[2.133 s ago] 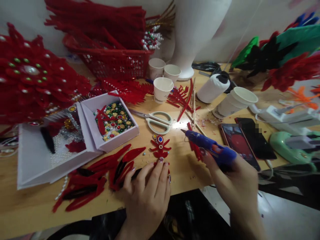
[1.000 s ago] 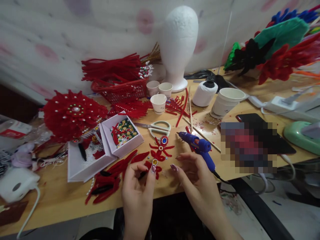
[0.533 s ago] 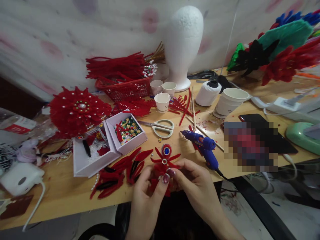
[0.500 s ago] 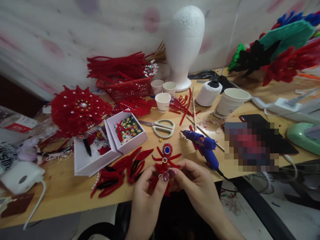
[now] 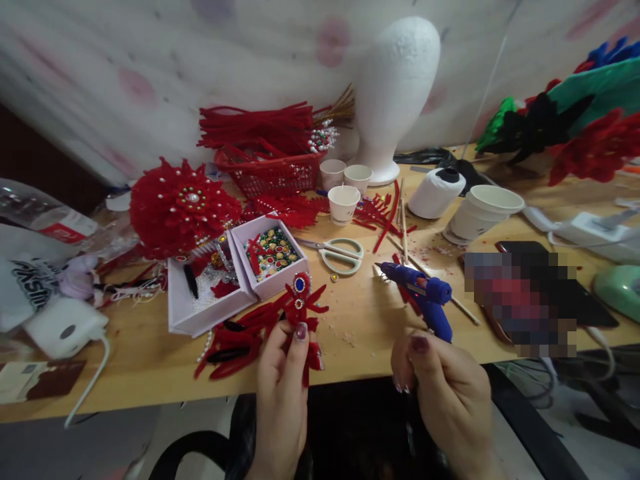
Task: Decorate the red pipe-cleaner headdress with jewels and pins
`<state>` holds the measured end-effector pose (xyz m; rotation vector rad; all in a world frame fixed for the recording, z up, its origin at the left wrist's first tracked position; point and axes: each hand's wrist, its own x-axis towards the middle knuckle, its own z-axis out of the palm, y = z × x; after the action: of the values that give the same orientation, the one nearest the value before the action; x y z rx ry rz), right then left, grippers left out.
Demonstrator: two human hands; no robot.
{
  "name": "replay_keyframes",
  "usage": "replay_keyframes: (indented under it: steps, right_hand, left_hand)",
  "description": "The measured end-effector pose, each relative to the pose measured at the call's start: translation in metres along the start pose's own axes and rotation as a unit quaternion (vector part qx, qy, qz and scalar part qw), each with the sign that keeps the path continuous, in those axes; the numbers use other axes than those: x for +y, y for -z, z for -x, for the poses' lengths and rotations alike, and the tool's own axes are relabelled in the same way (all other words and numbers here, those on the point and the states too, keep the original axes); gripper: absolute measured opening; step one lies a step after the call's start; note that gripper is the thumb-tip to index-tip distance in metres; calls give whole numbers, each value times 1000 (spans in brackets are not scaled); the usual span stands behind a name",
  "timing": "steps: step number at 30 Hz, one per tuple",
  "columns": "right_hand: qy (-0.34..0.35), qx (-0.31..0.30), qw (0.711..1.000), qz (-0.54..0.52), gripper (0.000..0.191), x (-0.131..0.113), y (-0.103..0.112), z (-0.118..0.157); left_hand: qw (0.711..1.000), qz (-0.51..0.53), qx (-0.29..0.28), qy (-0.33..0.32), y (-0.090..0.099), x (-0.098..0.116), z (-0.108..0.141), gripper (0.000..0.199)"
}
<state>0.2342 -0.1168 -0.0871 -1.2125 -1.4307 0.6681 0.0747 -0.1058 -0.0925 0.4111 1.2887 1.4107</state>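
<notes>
My left hand [image 5: 283, 387] pinches a red chenille ornament [image 5: 299, 303] between thumb and fingers. The ornament has a blue oval gem in a white beaded rim, a smaller round gem below it, and thin red arms sticking out. Apart from it, my right hand [image 5: 440, 387] is curled closed at the table's front edge; whether anything is inside its fingers is hidden. Just beyond that hand lies a blue glue gun [image 5: 417, 287], its nozzle pointing left. Red chenille petals with black clips [image 5: 233, 343] lie left of the ornament.
White boxes hold beads [image 5: 273, 253] and pearls [image 5: 195, 323]. Scissors [image 5: 341, 255], paper cups [image 5: 344, 205], a thread cone [image 5: 437, 193] and a foam head [image 5: 397, 93] stand or lie farther back. A red basket [image 5: 275, 175] holds chenille stems. Phones [image 5: 555, 280] lie right.
My right hand has let go of the ornament and moved right, its fingers now curled. My left hand keeps the ornament, now farther left in view. The whole view has shifted slightly.
</notes>
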Motion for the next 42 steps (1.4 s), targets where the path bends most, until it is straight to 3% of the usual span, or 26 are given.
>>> replay_keyframes:
  steps: [4, 8, 10, 13, 16, 21, 27, 31, 34, 36, 39, 42]
  right_hand:
    - [-2, -28, 999, -25, 44, 3, -2, 0]
    - [-37, -33, 998, -23, 14, -3, -9, -6]
    - [-47, -32, 998, -39, 5, -6, -13, -10]
    - [-53, -31, 996, -68, 6, -9, -19, -12]
    - [-91, -34, 990, -100, 7, -10, -23, -11]
    - [-125, -28, 980, -153, 12, -12, -27, -7]
    - [-32, 1, 999, -36, 14, -8, -28, -2]
    - [36, 22, 998, 50, 14, -6, -22, -1]
    - [32, 55, 995, 77, 14, -7, -13, -1]
    - [2, 94, 995, 44, 15, -10, -8, 0]
    - [-46, 130, 986, -90, 22, -16, -7, 2]
    - [-82, 133, 976, -151, 35, -18, -9, 3]
  left_hand:
    - [999, 31, -26, 27, -5, 4, 6, 44]
    - [996, 28, -62, 58, -4, 3, 11, 48]
    - [995, -3, -95, 43, -2, 0, 12, 42]
    - [989, -67, -129, -11, -1, -4, 14, 35]
    - [986, -110, -105, -62, -6, -5, 20, 32]
    - [986, -124, -86, -70, -13, -6, 28, 28]
    - [981, -138, -108, -82, -16, -9, 31, 29]
    - [988, -115, -76, -65, -19, -9, 32, 33]
    - [992, -106, -34, -66, -10, -7, 24, 35]
    - [993, -92, -11, -78, -1, -5, 15, 36]
    - [994, -73, 1, -80, 7, 0, 5, 34]
    - [997, -42, -26, -54, 6, 6, 5, 34]
